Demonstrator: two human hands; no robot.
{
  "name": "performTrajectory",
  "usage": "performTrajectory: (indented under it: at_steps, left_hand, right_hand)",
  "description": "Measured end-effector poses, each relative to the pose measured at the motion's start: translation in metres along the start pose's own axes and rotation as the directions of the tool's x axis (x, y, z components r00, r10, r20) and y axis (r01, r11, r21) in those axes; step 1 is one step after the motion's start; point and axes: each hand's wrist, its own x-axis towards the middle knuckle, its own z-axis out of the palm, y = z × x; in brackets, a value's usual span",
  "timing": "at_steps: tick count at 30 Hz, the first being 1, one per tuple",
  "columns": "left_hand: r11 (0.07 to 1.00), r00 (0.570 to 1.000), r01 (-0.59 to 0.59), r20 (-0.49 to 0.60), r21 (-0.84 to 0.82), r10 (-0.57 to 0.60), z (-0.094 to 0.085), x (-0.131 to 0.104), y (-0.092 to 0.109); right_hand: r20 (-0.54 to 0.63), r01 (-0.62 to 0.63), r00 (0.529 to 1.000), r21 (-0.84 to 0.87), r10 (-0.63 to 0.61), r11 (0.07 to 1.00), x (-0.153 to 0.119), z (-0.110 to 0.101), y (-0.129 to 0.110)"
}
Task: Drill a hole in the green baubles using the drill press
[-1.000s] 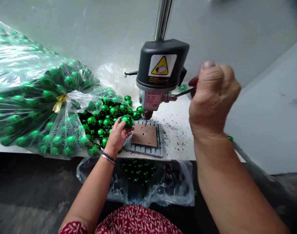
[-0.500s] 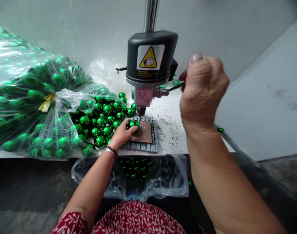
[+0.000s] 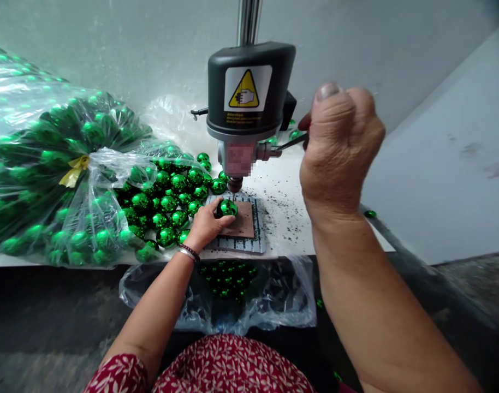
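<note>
A shiny green ball [image 3: 227, 208] is held between the thumb and fingers of my left hand [image 3: 207, 222], under the chuck of a black drill press [image 3: 249, 87]. Beneath the ball lies a brown square board [image 3: 244, 221] on the grey slotted base plate [image 3: 260, 240]. My right hand [image 3: 342, 147] is raised at the right, its fingers wrapped round the end of the drill press lever [image 3: 292, 142]. The thin bit reaches down to the top of the ball; whether it touches cannot be made out.
Many loose green balls [image 3: 167, 204] lie left of the base plate, beside a tied clear bag [image 3: 48, 164] full of them. Dark shavings dot the white table [image 3: 286, 185]. An open plastic bag [image 3: 290, 295] with green balls hangs below the front edge.
The ball in my left hand has shifted slightly to the right and now sits directly under the bit. The whole view has moved a little; my right hand keeps its hold on the lever.
</note>
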Motion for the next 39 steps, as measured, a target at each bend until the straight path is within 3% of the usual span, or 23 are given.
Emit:
performTrajectory:
  at_steps: [5, 10, 22, 28, 39]
  left_hand:
    - [0.982, 0.997, -0.062, -0.026, 0.177, 0.068, 0.002, 0.001, -0.001]
    - [0.948, 0.996, -0.089, 0.041, 0.305, 0.08, 0.005, 0.0, 0.0]
    - [0.939, 0.992, -0.124, 0.071, 0.319, 0.107, 0.009, 0.003, -0.006]
    - [0.957, 0.996, -0.08, 0.057, 0.278, 0.066, 0.007, 0.0, 0.0]
    - [0.944, 0.992, -0.117, 0.075, 0.309, 0.098, 0.011, 0.001, -0.01]
  right_hand:
    - [0.008, -0.027, 1.0, 0.004, 0.027, 1.0, 0.0, 0.001, -0.001]
    - [0.002, 0.021, 1.0, -0.105, -0.021, 0.994, -0.003, -0.003, 0.0]
    - [-0.034, 0.064, 0.997, -0.016, -0.065, 0.998, -0.023, -0.008, 0.011]
    - [-0.079, 0.103, 0.991, -0.057, -0.108, 0.993, -0.029, -0.006, 0.015]
    - [-0.158, 0.116, 0.979, -0.102, -0.132, 0.988, -0.047, -0.004, 0.025]
